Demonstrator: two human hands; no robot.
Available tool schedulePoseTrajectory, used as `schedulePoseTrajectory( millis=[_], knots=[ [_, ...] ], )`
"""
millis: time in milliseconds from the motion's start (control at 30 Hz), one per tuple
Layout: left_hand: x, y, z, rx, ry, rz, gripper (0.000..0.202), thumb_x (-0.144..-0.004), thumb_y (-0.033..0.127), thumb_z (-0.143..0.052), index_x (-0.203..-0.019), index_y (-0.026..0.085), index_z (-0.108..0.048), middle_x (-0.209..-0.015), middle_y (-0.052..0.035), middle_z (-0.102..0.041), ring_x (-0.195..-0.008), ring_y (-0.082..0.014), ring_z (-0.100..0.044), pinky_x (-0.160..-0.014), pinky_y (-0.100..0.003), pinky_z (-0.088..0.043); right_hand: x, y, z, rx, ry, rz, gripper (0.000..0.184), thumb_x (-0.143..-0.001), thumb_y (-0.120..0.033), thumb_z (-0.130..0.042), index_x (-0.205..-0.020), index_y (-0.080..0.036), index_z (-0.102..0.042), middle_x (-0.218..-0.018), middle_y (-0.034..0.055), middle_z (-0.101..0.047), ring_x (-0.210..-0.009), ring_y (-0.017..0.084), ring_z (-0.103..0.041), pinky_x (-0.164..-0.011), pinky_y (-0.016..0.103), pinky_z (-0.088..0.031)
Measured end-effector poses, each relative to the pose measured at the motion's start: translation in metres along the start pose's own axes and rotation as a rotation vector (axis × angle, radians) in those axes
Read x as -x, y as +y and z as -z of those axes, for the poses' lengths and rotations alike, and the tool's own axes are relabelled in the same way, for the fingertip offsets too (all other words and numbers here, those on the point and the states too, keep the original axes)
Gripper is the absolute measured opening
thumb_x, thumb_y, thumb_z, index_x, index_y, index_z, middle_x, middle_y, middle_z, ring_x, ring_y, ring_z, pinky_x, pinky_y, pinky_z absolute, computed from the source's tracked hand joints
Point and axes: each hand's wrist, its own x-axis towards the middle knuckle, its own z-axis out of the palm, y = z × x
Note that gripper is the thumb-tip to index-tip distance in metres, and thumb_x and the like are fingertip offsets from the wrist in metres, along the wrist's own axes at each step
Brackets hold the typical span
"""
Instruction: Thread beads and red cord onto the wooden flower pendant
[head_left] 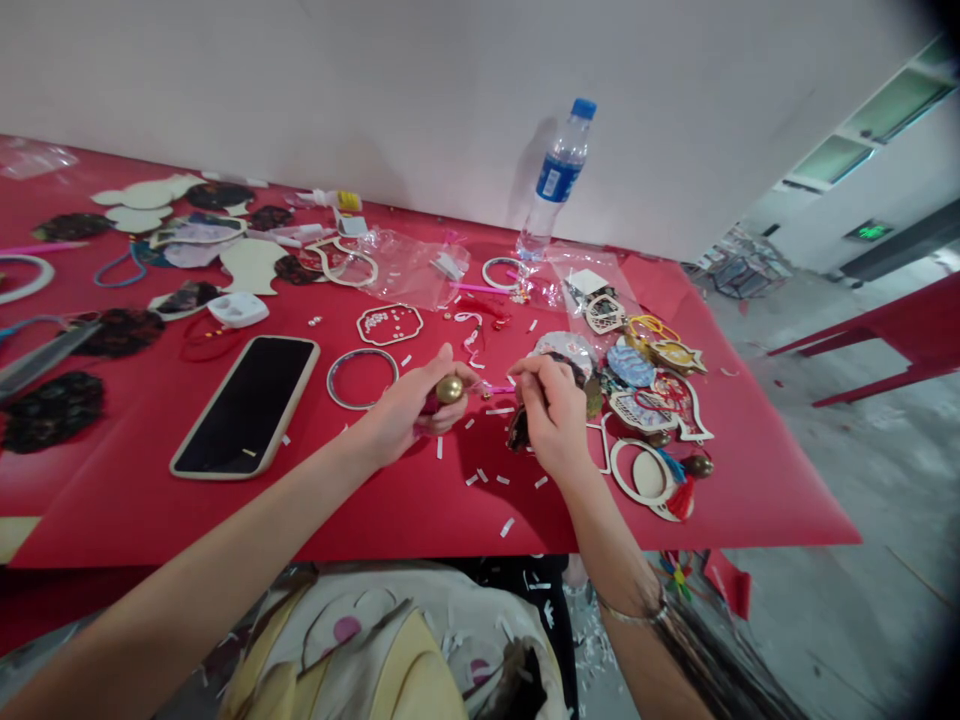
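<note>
My left hand (416,405) is closed around a small gold bell (450,389) with something dark red under it. A thin pink cord (496,389) runs from the bell toward my right hand (553,412), whose fingers pinch the cord's end. Both hands hover just above the red table cover (375,510), a hand's width apart. A dark patterned piece (517,430) lies partly hidden under my right hand. Small white paper scraps (487,477) lie scattered below the hands.
A black phone (247,403) lies left of my left hand, a metal ring (362,378) beside it. A water bottle (556,180) stands at the back. Wooden ornament frames and tassels (660,400) crowd the right. Fabric and wood cut-outs (187,240) fill the left.
</note>
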Motion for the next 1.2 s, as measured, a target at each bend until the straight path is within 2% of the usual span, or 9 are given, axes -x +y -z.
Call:
schedulePoseTrajectory(
  millis=[133, 300, 400, 567, 633, 700, 767, 1067, 1200],
  knots=[
    [-0.002, -0.004, -0.003, -0.104, 0.087, -0.045, 0.041, -0.085, 0.058, -0.047, -0.091, 0.018, -0.050, -0.056, 0.0045, -0.050, -0.033, -0.0018, -0.023, -0.035, -0.017, -0.013, -0.003, -0.001, -0.002, 0.080, -0.131, 0.056, 0.020, -0.093, -0.033, -0.044, -0.099, -0.021, -0.059, -0.079, 0.0008, -0.062, -0.077, 0.016, -0.055, -0.077, 0.033, -0.035],
    [-0.009, -0.016, 0.003, -0.336, 0.136, -0.152, 0.053, -0.073, 0.063, -0.060, -0.098, 0.017, -0.051, -0.055, 0.0049, -0.053, -0.038, -0.0067, -0.041, -0.037, -0.019, -0.026, -0.002, -0.002, -0.009, 0.223, -0.271, 0.193, 0.035, -0.081, -0.048, -0.061, -0.107, -0.025, -0.061, -0.085, 0.0016, -0.057, -0.080, 0.017, -0.053, -0.076, 0.033, -0.032],
    [-0.010, -0.020, 0.008, -0.526, 0.173, -0.224, 0.053, -0.077, 0.061, -0.057, -0.106, 0.017, -0.054, -0.061, 0.0008, -0.061, -0.049, -0.0121, -0.053, -0.046, -0.022, -0.038, -0.001, -0.001, -0.009, 0.243, -0.254, 0.213, 0.029, -0.082, -0.046, -0.060, -0.102, -0.025, -0.064, -0.083, 0.0010, -0.054, -0.078, 0.016, -0.052, -0.075, 0.033, -0.031],
    [-0.003, -0.010, 0.004, -0.767, 0.289, -0.241, 0.044, -0.085, 0.052, -0.049, -0.111, 0.017, -0.056, -0.081, -0.0022, -0.067, -0.060, -0.0129, -0.057, -0.060, -0.024, -0.043, -0.001, 0.001, -0.004, 0.257, -0.123, 0.152, 0.028, -0.081, -0.039, -0.063, -0.105, -0.024, -0.062, -0.085, 0.0016, -0.054, -0.082, 0.018, -0.053, -0.079, 0.034, -0.032],
    [-0.002, -0.006, 0.001, -0.875, 0.301, -0.282, 0.036, -0.085, 0.047, -0.052, -0.101, 0.017, -0.061, -0.083, -0.0017, -0.067, -0.065, -0.0127, -0.057, -0.063, -0.023, -0.042, -0.001, 0.001, -0.002, 0.257, -0.085, 0.136, 0.026, -0.081, -0.038, -0.064, -0.102, -0.023, -0.062, -0.085, 0.0018, -0.056, -0.086, 0.019, -0.053, -0.081, 0.035, -0.033],
    [-0.001, -0.004, 0.000, -0.950, 0.277, -0.322, 0.031, -0.086, 0.044, -0.051, -0.084, 0.016, -0.064, -0.072, 0.0006, -0.063, -0.063, -0.0117, -0.054, -0.062, -0.022, -0.039, -0.002, 0.001, -0.002, 0.260, -0.063, 0.128, 0.024, -0.080, -0.036, -0.064, -0.100, -0.023, -0.062, -0.085, 0.0017, -0.056, -0.087, 0.019, -0.054, -0.082, 0.036, -0.033],
    [-0.001, -0.003, 0.000, -0.967, 0.262, -0.343, 0.033, -0.087, 0.043, -0.050, -0.075, 0.016, -0.062, -0.061, 0.0028, -0.057, -0.059, -0.0104, -0.050, -0.059, -0.021, -0.036, -0.002, 0.000, -0.002, 0.272, -0.056, 0.126, 0.024, -0.080, -0.035, -0.064, -0.101, -0.023, -0.061, -0.087, 0.0019, -0.057, -0.088, 0.020, -0.055, -0.082, 0.036, -0.034],
    [0.000, -0.001, -0.001, -0.742, 0.269, -0.268, 0.035, -0.089, 0.042, -0.046, -0.066, 0.016, -0.052, -0.049, 0.0065, -0.042, -0.045, -0.0071, -0.037, -0.049, -0.020, -0.030, -0.002, 0.002, -0.002, 0.246, -0.022, 0.095, 0.022, -0.079, -0.033, -0.062, -0.099, -0.024, -0.057, -0.092, 0.0029, -0.060, -0.091, 0.021, -0.057, -0.084, 0.037, -0.036],
    [-0.003, -0.002, 0.001, -0.614, 0.248, -0.259, 0.032, -0.089, 0.039, -0.046, -0.067, 0.016, -0.051, -0.049, 0.0049, -0.049, -0.046, -0.0081, -0.046, -0.053, -0.021, -0.037, -0.002, 0.002, -0.002, 0.236, -0.014, 0.071, 0.021, -0.078, -0.031, -0.063, -0.096, -0.023, -0.055, -0.094, 0.0031, -0.062, -0.093, 0.022, -0.057, -0.085, 0.037, -0.036]
  ],
)
